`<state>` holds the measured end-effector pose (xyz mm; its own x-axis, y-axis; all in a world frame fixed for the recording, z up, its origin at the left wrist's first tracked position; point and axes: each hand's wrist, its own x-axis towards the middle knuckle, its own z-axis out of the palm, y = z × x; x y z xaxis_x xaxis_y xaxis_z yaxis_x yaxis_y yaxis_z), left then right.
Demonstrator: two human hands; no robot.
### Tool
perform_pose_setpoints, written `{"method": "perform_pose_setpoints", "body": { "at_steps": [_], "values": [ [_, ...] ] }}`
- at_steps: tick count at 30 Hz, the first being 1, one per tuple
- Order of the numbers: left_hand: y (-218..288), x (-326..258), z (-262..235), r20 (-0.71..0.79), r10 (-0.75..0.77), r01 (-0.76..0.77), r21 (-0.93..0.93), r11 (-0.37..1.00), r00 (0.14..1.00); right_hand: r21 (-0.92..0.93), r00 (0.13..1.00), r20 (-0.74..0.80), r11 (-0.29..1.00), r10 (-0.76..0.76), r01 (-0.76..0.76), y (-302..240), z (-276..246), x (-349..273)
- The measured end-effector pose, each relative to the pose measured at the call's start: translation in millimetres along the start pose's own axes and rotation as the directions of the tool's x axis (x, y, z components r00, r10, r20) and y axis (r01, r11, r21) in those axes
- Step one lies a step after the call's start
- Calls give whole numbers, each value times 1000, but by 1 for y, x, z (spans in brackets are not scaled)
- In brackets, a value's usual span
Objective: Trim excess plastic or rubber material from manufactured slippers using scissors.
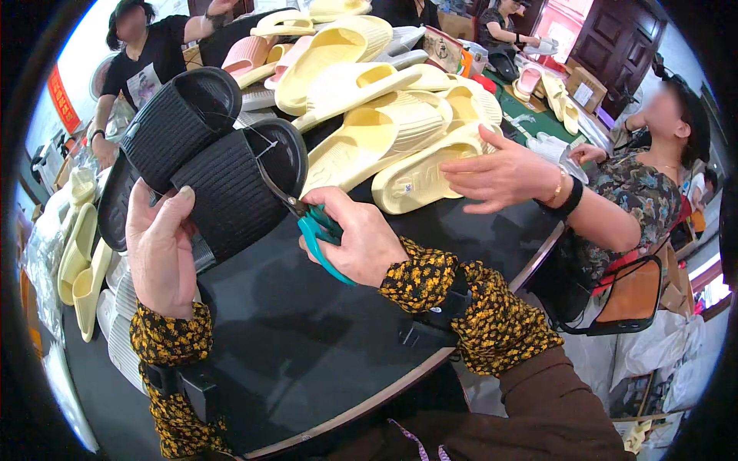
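My left hand point(163, 244) is closed round a pair of black slide sandals point(224, 192) with ribbed straps, thumb on the front strap. In my right hand point(360, 234) is a pair of scissors point(313, 238) with teal handles, fingers through the loops. Its blades reach up beside the front black sandal, close to a thin whitish tie point(267, 147) on the strap edge. Whether the blades are on the tie, I cannot tell. Right behind the scissors lie pale yellow slide sandals point(361, 150).
Yellow, pink and grey slippers are heaped across the dark table point(307, 361). A co-worker's open hand point(500, 173) reaches over the pile from the right. More slippers point(81, 253) lie at the left edge. A chair point(626, 296) stands right, and other people work behind.
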<state>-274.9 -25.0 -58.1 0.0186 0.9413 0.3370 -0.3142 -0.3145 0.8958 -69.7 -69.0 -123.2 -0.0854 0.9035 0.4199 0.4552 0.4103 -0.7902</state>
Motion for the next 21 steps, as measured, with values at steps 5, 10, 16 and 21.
{"method": "perform_pose_setpoints", "body": {
  "at_steps": [5,10,16,21],
  "values": [
    [-4,1,-1,-5,-1,1,32,999,1000,-58,1000,-5,998,-20,20,1,-2,1],
    [-5,0,4,-3,-22,22,22,1000,1000,-19,997,-49,998,52,-53,-1,-2,3],
    [-5,0,-2,33,-40,37,73,997,999,88,994,9,991,105,-106,0,-2,4],
    [-6,0,0,47,-26,21,111,994,999,52,985,44,985,165,-167,-4,-5,5]
  ]
}}
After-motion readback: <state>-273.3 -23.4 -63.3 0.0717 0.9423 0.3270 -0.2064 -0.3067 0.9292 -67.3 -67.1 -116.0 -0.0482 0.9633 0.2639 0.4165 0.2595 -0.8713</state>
